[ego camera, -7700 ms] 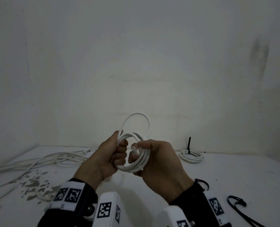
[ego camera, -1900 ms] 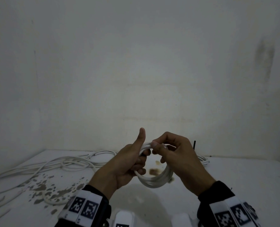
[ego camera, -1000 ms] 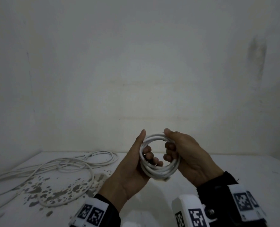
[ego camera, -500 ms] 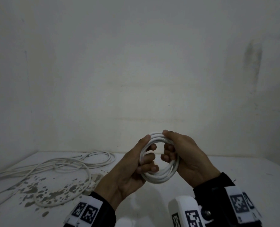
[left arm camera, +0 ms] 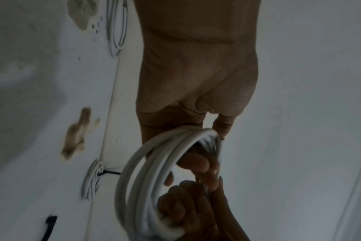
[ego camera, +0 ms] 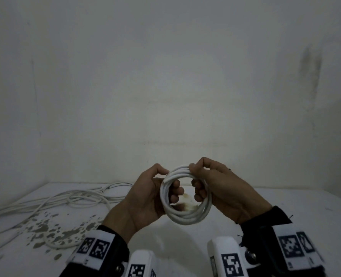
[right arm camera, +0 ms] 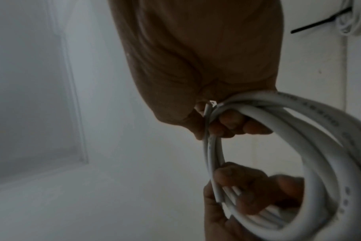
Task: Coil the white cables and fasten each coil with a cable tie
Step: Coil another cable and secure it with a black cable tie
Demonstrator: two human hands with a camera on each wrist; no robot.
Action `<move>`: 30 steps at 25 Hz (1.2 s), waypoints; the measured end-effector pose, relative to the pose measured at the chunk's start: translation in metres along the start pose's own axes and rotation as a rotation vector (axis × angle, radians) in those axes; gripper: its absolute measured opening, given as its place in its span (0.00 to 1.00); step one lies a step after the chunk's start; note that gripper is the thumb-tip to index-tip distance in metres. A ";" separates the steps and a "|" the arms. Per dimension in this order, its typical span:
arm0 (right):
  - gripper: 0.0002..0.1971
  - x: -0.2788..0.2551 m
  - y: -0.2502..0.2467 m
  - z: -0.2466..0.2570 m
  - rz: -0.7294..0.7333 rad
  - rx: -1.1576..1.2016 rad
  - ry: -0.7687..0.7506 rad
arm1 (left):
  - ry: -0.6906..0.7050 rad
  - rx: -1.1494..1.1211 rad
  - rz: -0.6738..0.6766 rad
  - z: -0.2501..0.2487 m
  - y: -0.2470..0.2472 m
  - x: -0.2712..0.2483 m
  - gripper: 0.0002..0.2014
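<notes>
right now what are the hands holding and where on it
Both hold the coiled white cable: left hand grips its left side, right hand its top and right side, fingers through the ring.

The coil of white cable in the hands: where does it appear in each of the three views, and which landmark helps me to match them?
Head: white cable coil at lower centre, between left hand and right hand.
Left wrist: lower centre.
Right wrist: lower right.
Shared landmark: the finished coil with black cable tie, at centre left in the left wrist view and top right in the right wrist view; hidden in the head view.
</notes>
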State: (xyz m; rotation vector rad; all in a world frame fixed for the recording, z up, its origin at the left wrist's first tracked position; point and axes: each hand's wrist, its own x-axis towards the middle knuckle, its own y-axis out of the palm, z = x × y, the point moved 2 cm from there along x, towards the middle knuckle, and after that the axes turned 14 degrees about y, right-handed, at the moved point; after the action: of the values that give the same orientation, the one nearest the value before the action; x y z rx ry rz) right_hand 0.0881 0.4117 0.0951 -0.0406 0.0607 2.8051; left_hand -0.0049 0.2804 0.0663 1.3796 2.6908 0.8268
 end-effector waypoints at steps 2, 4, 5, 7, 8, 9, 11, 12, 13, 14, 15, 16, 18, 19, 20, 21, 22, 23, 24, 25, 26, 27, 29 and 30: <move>0.11 -0.002 0.005 -0.003 0.010 -0.105 0.002 | -0.084 0.011 0.034 -0.002 -0.005 -0.003 0.21; 0.12 -0.002 0.011 -0.009 0.038 -0.192 0.003 | -0.146 0.039 0.062 -0.004 -0.009 -0.004 0.25; 0.12 -0.001 0.013 -0.011 0.045 -0.220 0.004 | -0.172 0.074 0.067 -0.003 -0.009 -0.004 0.27; 0.12 0.002 0.013 -0.014 0.036 -0.228 0.017 | -0.205 0.200 0.039 -0.001 -0.006 -0.004 0.26; 0.12 0.002 0.011 -0.015 0.030 -0.213 0.025 | -0.185 0.288 -0.008 0.001 -0.002 -0.003 0.25; 0.11 0.002 0.009 -0.015 0.028 -0.193 0.033 | -0.138 0.373 -0.075 0.003 0.001 -0.002 0.24; 0.07 0.002 0.007 -0.012 0.029 -0.180 0.021 | -0.005 0.472 -0.207 0.004 0.007 0.000 0.23; 0.05 0.001 0.007 -0.011 0.023 -0.198 -0.004 | 0.038 0.482 -0.251 0.004 0.009 0.000 0.22; 0.05 0.001 0.008 -0.011 0.011 -0.234 -0.040 | 0.059 0.470 -0.284 0.004 0.009 0.001 0.22; 0.06 0.001 0.010 -0.011 0.000 -0.268 -0.081 | 0.070 0.449 -0.309 0.003 0.010 0.002 0.21; 0.07 0.002 0.012 -0.011 -0.010 -0.284 -0.114 | 0.080 0.430 -0.332 0.002 0.009 0.002 0.20; 0.08 0.002 0.014 -0.013 -0.013 -0.280 -0.130 | 0.090 0.420 -0.351 0.001 0.008 0.001 0.19; 0.09 0.003 0.015 -0.014 0.007 -0.242 -0.120 | 0.104 0.417 -0.362 0.001 0.009 0.000 0.18; 0.08 0.002 0.013 -0.014 0.016 -0.226 -0.106 | 0.105 0.417 -0.356 0.001 0.010 0.000 0.18; 0.08 0.002 0.011 -0.013 0.019 -0.214 -0.093 | 0.102 0.416 -0.346 0.002 0.011 0.001 0.18; 0.08 0.002 0.009 -0.013 0.019 -0.204 -0.082 | 0.093 0.410 -0.335 0.003 0.012 0.001 0.18; 0.09 0.001 0.007 -0.012 0.016 -0.196 -0.070 | 0.082 0.405 -0.321 0.004 0.013 0.001 0.19; 0.09 0.001 0.007 -0.012 0.014 -0.193 -0.056 | 0.071 0.404 -0.308 0.004 0.013 0.001 0.19; 0.10 0.001 0.008 -0.012 0.013 -0.200 -0.041 | 0.061 0.408 -0.300 0.003 0.012 0.000 0.20; 0.10 0.001 0.009 -0.013 0.010 -0.215 -0.025 | 0.051 0.416 -0.295 0.003 0.012 0.000 0.20; 0.10 0.001 0.011 -0.013 0.009 -0.233 -0.008 | 0.041 0.424 -0.295 0.004 0.011 -0.001 0.20; 0.10 0.002 0.012 -0.014 0.013 -0.244 0.012 | 0.033 0.435 -0.298 0.004 0.010 -0.002 0.20; 0.10 0.002 0.014 -0.017 0.035 -0.238 0.056 | 0.013 0.457 -0.301 0.005 0.007 -0.003 0.19; 0.09 0.003 0.015 -0.018 0.046 -0.236 0.071 | 0.001 0.462 -0.297 0.006 0.006 -0.003 0.19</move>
State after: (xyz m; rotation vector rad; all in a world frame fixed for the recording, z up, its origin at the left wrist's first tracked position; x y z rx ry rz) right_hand 0.0812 0.3977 0.0775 -0.1976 -0.2554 2.8411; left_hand 0.0030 0.2833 0.0629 0.9741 3.1041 0.1888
